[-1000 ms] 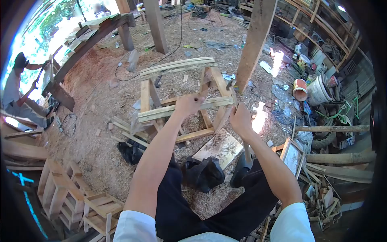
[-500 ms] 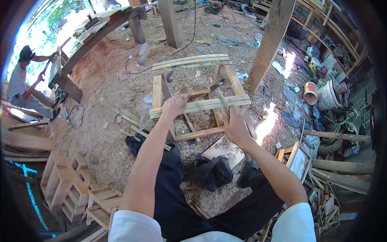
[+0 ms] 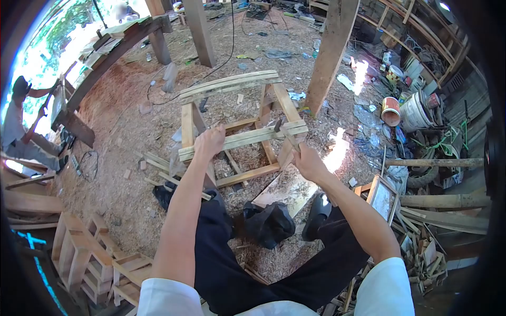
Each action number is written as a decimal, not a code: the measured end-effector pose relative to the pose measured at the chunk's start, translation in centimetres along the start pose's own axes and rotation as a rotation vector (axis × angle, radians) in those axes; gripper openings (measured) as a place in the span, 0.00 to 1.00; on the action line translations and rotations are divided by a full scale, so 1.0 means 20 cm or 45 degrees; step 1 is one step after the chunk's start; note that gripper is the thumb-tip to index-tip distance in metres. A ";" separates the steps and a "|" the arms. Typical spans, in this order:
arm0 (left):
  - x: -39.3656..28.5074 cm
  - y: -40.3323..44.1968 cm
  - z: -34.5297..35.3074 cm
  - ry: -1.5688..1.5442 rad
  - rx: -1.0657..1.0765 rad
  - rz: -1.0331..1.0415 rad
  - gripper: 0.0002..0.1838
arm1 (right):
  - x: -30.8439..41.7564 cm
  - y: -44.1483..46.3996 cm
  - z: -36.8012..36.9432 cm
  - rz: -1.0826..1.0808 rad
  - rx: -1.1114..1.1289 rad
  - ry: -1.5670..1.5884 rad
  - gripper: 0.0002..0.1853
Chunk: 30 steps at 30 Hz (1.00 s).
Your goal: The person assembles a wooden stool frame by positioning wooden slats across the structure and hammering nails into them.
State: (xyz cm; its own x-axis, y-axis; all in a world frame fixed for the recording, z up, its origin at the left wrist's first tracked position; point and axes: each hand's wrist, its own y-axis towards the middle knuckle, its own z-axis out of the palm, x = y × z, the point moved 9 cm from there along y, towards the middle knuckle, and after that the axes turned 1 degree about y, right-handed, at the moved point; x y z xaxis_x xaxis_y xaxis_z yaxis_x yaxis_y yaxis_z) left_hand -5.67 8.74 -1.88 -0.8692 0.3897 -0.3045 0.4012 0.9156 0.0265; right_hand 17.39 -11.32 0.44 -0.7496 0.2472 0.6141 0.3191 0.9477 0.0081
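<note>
In front of my knees stands a small wooden frame [image 3: 247,177], like a stool or bench base, with legs and lower rails. Pale paired slats [image 3: 258,135] run across its near top, and another slat pair [image 3: 229,84] crosses the far top. My left hand [image 3: 210,141] is closed on the near slats, left of their middle. Gripped by its handle in my right hand [image 3: 311,164] is a hammer [image 3: 290,137]. Its dark head is at the near slats, close to their right end; whether it touches them I cannot tell.
A black bag [image 3: 270,224] and a flat board [image 3: 287,189] lie between my feet. Stacked wooden frames [image 3: 87,253] stand at lower left. A post [image 3: 332,58] rises beyond the frame, with buckets [image 3: 416,110] to its right. Another person [image 3: 23,126] works at far left.
The hammer head has come down and rightward, from above the near slats to their right end. My left hand keeps its hold. The whole view has shifted slightly.
</note>
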 end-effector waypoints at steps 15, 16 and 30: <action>-0.01 0.00 0.00 0.036 -0.003 -0.021 0.33 | -0.24 0.02 -0.07 0.121 -0.112 -0.062 0.16; -0.01 -0.02 -0.02 0.029 0.001 -0.048 0.33 | -0.20 0.03 -0.09 0.129 -0.022 -0.061 0.16; 0.07 0.06 0.12 0.056 -0.077 0.092 0.35 | -0.14 0.04 -0.22 0.212 -0.211 -0.051 0.15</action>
State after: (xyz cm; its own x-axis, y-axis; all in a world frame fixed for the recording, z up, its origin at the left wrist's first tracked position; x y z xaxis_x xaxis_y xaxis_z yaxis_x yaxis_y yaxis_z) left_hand -5.72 10.06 -4.49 -0.8509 0.4578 -0.2576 0.4465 0.8887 0.1045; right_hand 22.36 -12.22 2.17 -0.6998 0.4082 0.5862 0.5286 0.8479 0.0407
